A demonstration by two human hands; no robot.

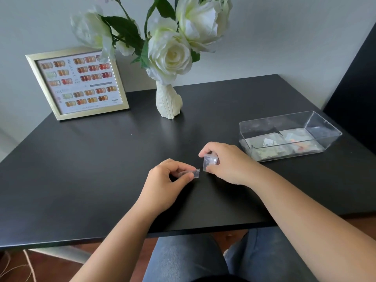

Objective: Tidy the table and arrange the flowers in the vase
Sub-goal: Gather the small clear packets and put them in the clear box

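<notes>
Black counter (101,159) carries all items. Near centre, left hand (164,180) pinches a flat clear packet (190,173); right hand (225,161) grips a second clear packet (210,162) upright. Right: clear tray (317,121) holding packets. Far: white flowers (171,51) standing in cream vase (167,102); framed colour chart (78,83) left.

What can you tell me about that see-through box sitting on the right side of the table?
The clear plastic box is a shallow, open-topped rectangular tray with glossy transparent walls that flare slightly outward. It stands flat on the black table, on the right, turned at a slight angle to the table's edge. Inside, several small flat packets lie on its floor, whitish, with touches of orange and green. Neither hand touches it; the right hand is just to its left.
</notes>
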